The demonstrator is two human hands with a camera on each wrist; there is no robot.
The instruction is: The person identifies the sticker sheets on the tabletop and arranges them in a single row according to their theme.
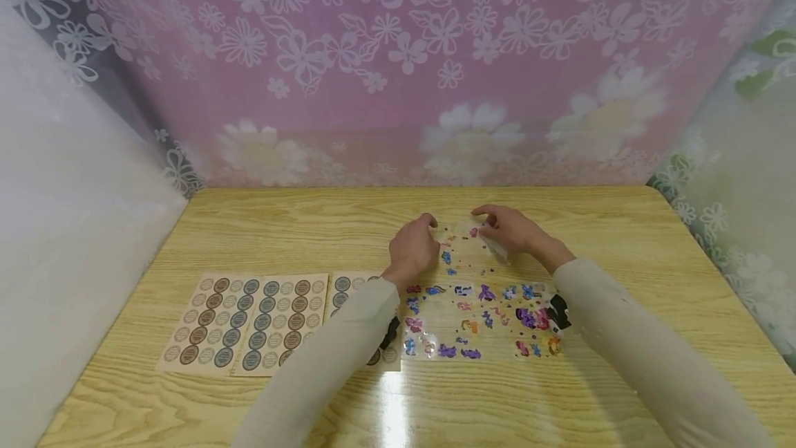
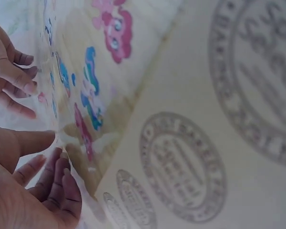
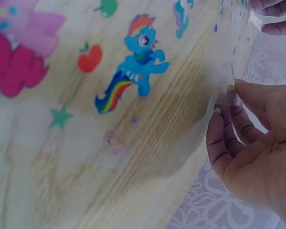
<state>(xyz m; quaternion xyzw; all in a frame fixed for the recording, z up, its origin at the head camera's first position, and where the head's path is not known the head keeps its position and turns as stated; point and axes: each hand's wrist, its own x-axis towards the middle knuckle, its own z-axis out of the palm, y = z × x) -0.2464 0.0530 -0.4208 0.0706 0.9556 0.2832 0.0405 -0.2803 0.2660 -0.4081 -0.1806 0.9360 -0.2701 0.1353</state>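
A clear sticker sheet with small colourful ponies (image 1: 463,254) is held between both hands above the far middle of the table. My left hand (image 1: 413,247) pinches its left edge; in the left wrist view, the thumb and fingers of that hand (image 2: 33,176) meet at the film. On the other side my right hand (image 1: 506,228) pinches a corner, and in the right wrist view its thumb and fingertips (image 3: 255,138) grip the thin film, which bends there. More clear pony stickers (image 1: 444,351) lie flat on the table, nearer the body.
Beige sheets of round brown and grey labels (image 1: 282,320) lie in a row at the left, partly under my left sleeve (image 1: 329,358). The wooden table (image 1: 292,227) ends at a pink flowered curtain (image 1: 373,109). Dark wrist pieces (image 1: 558,311) show near both sleeves.
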